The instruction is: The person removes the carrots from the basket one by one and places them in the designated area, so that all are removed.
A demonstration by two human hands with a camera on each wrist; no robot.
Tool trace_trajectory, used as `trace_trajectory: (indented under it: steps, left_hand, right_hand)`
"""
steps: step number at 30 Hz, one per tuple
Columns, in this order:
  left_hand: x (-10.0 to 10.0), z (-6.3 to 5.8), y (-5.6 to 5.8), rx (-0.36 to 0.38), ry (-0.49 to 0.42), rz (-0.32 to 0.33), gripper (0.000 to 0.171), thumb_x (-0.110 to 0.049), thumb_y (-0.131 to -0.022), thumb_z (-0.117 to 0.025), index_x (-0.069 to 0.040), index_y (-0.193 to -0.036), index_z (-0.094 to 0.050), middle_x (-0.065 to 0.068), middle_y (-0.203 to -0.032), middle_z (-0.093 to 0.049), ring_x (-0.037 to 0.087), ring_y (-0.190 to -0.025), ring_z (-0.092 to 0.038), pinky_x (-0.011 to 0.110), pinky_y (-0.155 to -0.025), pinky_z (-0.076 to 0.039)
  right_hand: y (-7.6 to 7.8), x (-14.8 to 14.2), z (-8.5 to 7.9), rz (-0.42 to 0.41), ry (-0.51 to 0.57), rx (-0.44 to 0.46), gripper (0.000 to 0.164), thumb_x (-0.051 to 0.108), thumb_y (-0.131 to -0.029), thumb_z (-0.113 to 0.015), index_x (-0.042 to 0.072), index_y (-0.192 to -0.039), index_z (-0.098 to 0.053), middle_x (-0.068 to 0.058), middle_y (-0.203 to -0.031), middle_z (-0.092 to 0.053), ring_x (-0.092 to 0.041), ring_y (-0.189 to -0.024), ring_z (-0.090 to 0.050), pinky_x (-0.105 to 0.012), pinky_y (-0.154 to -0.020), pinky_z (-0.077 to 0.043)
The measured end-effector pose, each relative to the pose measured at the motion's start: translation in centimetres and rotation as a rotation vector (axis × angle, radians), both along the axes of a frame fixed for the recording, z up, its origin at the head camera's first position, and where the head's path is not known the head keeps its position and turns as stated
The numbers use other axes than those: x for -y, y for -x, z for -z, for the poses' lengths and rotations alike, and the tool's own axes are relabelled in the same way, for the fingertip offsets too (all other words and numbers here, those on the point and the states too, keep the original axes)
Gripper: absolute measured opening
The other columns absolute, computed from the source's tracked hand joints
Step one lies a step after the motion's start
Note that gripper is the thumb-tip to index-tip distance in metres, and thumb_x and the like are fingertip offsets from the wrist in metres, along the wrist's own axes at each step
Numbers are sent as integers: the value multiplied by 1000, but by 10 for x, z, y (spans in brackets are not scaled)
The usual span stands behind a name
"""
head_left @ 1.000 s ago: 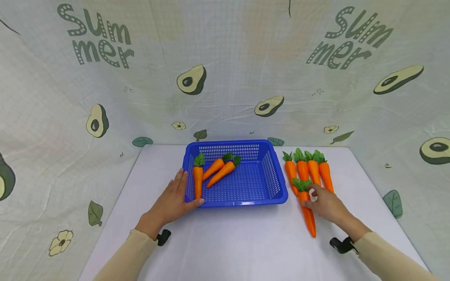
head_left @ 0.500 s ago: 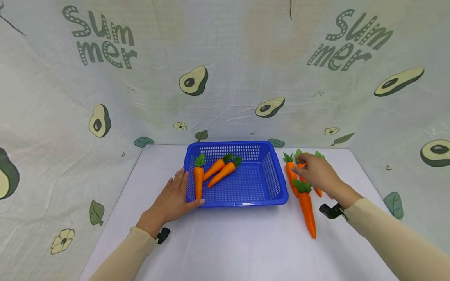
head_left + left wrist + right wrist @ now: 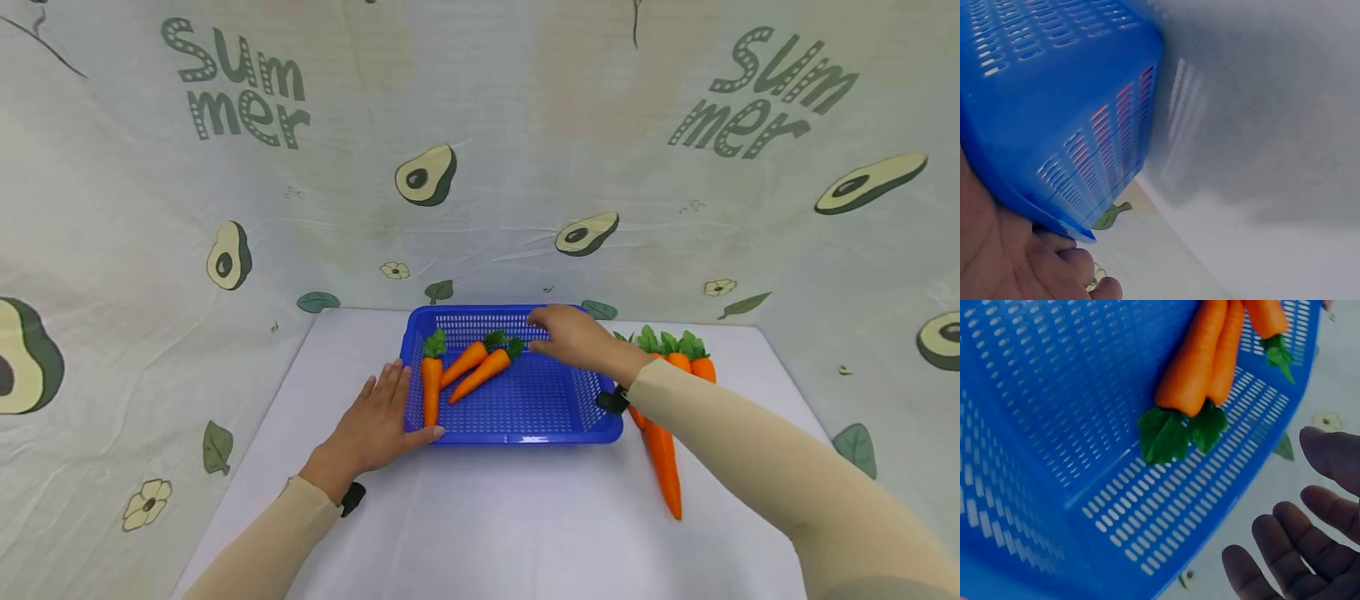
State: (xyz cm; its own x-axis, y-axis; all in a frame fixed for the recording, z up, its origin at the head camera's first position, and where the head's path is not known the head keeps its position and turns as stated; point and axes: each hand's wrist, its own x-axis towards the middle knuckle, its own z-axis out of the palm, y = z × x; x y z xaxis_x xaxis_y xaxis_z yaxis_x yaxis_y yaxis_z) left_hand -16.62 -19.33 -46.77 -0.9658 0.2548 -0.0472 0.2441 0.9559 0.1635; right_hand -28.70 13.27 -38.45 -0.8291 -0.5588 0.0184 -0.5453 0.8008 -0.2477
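The step in hand appears to be a reach into the basket (image 3: 525,438): the right hand (image 3: 576,335) is hanging over its far right part, its fingers standing apart and holding nothing. In the right wrist view, no carrot is touching those fingers. The left hand (image 3: 369,429) is resting on the basket's left rim, fingers lying nearly straight and thumb pointing right along the near rim; it seems to be steadying the basket rather than gripping it. The two hands are staying well apart.

Inside the basket, the left carrot (image 3: 431,387) is lying along the left side, leaves far and tip near. Two slanted carrots (image 3: 480,375) are lying to its right, side by side, leaves pointing far and right. On the table (image 3: 465,517), to the right of the basket, more carrots are lying close together, the near carrot (image 3: 663,471) pointing its tip toward the near side. The right sleeve (image 3: 720,433) is partly hiding this group.

Judging from this pose, the next move is calling for the right hand to lower leftward and pinch a slanted carrot near its leaves, the left hand keeping the basket from sliding.
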Motion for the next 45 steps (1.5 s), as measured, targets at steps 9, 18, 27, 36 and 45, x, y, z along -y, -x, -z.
trace_trajectory:
  steps: [9,18,27,36,45]
  left_hand:
    - [-3,5,2,30,-28,0,121,-92,-76,-30,-5,-157,-5,15,-165,-4,31,-153,-5,52,-122,-12]
    - [-7,4,2,29,-37,5,121,-92,-76,-32,-7,-157,-4,13,-165,-3,30,-153,-6,52,-122,-13]
    - [-5,3,2,22,-16,9,121,-92,-76,-30,-6,-157,-5,14,-165,-4,30,-153,-7,52,-122,-16]
    - [-4,1,1,30,-43,4,120,-90,-77,-33,-6,-157,-6,15,-165,-4,31,-153,-8,53,-121,-16]
    - [0,2,0,36,-18,-20,121,-92,-75,-29,-7,-157,-3,13,-165,-1,29,-153,-5,51,-122,-14]
  right_hand:
    - [30,26,46,-134,-117,10,50,25,-88,-73,9,-133,-59,-13,-131,-62,-32,-124,-55,-48,-105,-46]
    - [42,32,76,-311,-161,-94,43,19,-83,-76,8,-123,-64,-11,-124,-65,-33,-121,-56,-49,-115,-34]
    - [44,38,89,-351,-254,-213,44,22,-80,-79,12,-120,-62,-10,-114,-65,-29,-105,-58,-44,-97,-50]
    - [46,45,100,-289,-298,-278,33,21,-82,-74,13,-113,-66,-8,-108,-65,-29,-100,-58,-46,-89,-53]
    - [50,36,80,-268,-200,-209,36,33,-82,-75,18,-113,-67,-4,-115,-64,-29,-111,-54,-56,-98,-46]
